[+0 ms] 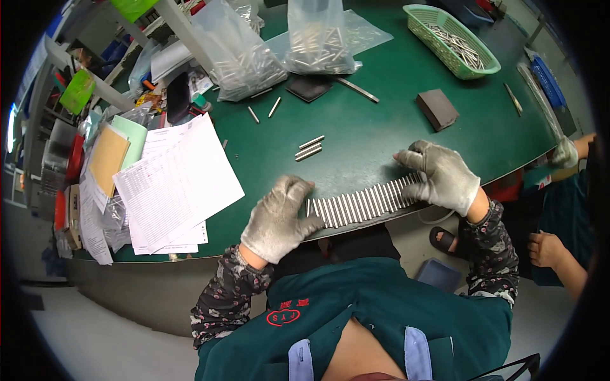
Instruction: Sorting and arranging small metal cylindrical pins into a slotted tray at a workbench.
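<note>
A long row of short metal rods (359, 204) lies side by side along the near edge of the green table (381, 120). My left hand (279, 216), in a grey glove, rests curled against the row's left end. My right hand (441, 174), also gloved, presses flat with spread fingers on the row's right end. Neither hand lifts anything. Three loose rods (309, 147) lie together just beyond the row, and two more rods (264, 111) lie farther back.
Clear plastic bags of rods (318, 44) stand at the back, with a green basket of rods (454, 41) at the back right. A dark block (436, 109) and printed sheets (178, 184) lie on the table. Another person's gloved hand (564, 152) shows at the right.
</note>
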Action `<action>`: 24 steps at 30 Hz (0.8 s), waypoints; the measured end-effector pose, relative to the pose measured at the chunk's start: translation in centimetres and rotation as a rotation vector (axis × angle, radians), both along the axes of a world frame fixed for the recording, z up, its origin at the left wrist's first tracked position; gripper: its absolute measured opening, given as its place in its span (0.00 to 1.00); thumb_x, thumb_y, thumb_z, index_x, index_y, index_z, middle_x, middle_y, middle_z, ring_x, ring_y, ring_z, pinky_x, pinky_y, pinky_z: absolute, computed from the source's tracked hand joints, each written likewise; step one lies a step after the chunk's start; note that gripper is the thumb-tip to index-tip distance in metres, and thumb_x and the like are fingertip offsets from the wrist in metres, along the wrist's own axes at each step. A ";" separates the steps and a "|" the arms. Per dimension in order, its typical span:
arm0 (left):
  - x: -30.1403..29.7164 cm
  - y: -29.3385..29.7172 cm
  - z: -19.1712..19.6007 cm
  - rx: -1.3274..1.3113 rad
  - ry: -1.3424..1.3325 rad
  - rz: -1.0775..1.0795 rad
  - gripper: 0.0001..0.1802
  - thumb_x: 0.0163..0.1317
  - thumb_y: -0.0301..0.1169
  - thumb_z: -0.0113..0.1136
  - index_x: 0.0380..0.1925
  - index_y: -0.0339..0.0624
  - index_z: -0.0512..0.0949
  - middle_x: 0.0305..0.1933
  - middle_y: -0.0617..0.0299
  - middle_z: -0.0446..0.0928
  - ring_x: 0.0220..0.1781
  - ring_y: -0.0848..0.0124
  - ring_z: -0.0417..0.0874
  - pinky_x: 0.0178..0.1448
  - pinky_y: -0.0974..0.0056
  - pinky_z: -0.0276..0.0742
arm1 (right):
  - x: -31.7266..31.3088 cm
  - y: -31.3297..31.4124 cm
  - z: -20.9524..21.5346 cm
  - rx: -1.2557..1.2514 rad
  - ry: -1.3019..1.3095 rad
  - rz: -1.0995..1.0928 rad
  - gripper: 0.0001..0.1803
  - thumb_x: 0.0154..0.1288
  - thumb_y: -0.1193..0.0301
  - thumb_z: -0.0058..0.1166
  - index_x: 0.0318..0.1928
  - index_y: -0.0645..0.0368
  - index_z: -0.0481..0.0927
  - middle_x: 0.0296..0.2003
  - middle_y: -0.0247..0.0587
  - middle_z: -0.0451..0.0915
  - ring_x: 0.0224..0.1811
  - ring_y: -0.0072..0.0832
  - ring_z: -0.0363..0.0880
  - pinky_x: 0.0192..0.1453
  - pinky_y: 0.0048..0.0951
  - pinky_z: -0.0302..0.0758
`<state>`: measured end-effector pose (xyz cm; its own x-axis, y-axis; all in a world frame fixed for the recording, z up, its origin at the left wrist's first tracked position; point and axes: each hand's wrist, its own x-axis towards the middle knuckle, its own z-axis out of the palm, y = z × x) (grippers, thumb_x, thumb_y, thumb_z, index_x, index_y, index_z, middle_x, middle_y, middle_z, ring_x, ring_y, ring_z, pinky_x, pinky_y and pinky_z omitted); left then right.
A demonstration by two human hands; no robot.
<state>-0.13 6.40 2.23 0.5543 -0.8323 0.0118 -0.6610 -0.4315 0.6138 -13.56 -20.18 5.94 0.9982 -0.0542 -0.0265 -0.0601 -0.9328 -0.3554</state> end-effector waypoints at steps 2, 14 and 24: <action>1.8 -0.2 0.2 -0.097 -0.172 0.006 0.25 0.46 0.30 0.67 0.46 0.38 0.74 0.46 0.53 0.70 0.46 0.56 0.76 0.50 0.58 0.75 | 2.1 0.6 0.3 -0.091 -0.115 0.083 0.24 0.46 0.63 0.63 0.46 0.56 0.78 0.38 0.44 0.77 0.42 0.43 0.76 0.45 0.39 0.74; 6.0 -4.0 -1.8 -0.005 -0.253 0.165 0.11 0.54 0.30 0.61 0.38 0.43 0.78 0.41 0.53 0.74 0.43 0.55 0.79 0.47 0.58 0.77 | 15.7 4.7 -2.7 -0.316 -0.043 0.321 0.11 0.51 0.76 0.51 0.36 0.54 0.81 0.36 0.43 0.80 0.42 0.40 0.80 0.45 0.36 0.77; 3.6 3.1 -0.6 0.157 -0.434 0.049 0.16 0.48 0.16 0.55 0.37 0.44 0.76 0.37 0.56 0.73 0.38 0.54 0.79 0.39 0.55 0.76 | 4.0 -7.3 -3.0 -0.426 -0.066 0.036 0.10 0.55 0.77 0.49 0.38 0.54 0.80 0.33 0.43 0.78 0.41 0.43 0.78 0.43 0.40 0.75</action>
